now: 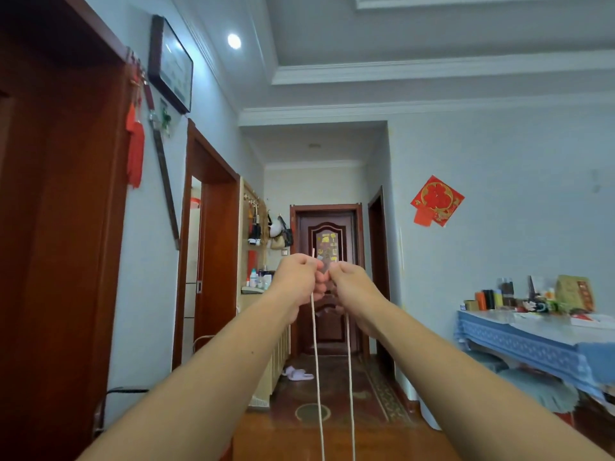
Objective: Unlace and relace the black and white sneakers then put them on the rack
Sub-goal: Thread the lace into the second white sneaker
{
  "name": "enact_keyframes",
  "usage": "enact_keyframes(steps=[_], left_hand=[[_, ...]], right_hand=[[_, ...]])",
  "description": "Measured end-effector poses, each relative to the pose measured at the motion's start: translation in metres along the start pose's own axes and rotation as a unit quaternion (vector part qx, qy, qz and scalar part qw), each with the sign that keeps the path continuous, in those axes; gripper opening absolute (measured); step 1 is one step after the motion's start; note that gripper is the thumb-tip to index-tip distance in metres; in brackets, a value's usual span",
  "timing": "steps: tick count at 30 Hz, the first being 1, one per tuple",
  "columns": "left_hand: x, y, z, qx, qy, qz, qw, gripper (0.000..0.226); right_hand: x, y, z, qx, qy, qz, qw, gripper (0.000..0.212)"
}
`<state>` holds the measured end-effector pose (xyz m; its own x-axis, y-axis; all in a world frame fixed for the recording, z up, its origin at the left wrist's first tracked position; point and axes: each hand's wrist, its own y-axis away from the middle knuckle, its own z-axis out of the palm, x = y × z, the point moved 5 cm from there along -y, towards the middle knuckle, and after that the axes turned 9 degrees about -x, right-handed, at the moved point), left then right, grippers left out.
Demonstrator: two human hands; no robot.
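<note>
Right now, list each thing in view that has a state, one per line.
Left hand: raised, gripping one lace end.
Right hand: raised, gripping the other end.
Shoelace: two strands hanging straight down, out of view below.
Far door: closed.
Ceiling light: on.
Slippers: on the floor.

Landmark: dark wooden door at the far end of the hallway.
Slippers: pale pair of slippers on the floor, left of the door and nearer the camera.
Cabinet: cream cabinet along the wall left of the door, with bottles on its top.
Hooks: bags hanging above the cabinet, just left of the door frame.
Wall decoration: red diamond-shaped paper, right of the door and higher.
Desk: desk with blue patterned cloth, well right of the door; boxes and small items crowd its far end.
Stools: cushioned stools beneath the desk.
Frame: dark wall frame, far left of the door, high up.
Tassel: red tassel below that frame.
Ceiling light: round lamp, above and left of the door.
Rug: patterned runner on the floor before the door.
</note>
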<state>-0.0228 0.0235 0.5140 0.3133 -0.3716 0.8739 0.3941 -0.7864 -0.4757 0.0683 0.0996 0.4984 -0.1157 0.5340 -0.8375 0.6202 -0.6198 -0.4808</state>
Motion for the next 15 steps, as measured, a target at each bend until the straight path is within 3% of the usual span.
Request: enact_keyframes(steps=[2,6,10,15], left_hand=[[0.002,0.003,0.0,-0.006,-0.009,-0.006,1.0,0.024],[0.005,0.007,-0.004,-0.031,-0.139,-0.051,0.989,0.018],[0.005,0.008,-0.005,-0.087,-0.377,-0.082,0.918,0.018],[-0.021,0.013,-0.021,-0.135,-0.436,-0.116,0.882,0.014]], right_hand=[[0.003,-0.003,0.001,0.013,0.009,0.01,1.0,0.043],[0.004,-0.007,-0.004,0.04,0.022,0.053,0.998,0.027],[0.006,-0.014,-0.006,0.034,0.041,0.071,0.996,0.032],[0.021,0.003,0.017,-0.055,0.1,0.106,0.988,0.043]])
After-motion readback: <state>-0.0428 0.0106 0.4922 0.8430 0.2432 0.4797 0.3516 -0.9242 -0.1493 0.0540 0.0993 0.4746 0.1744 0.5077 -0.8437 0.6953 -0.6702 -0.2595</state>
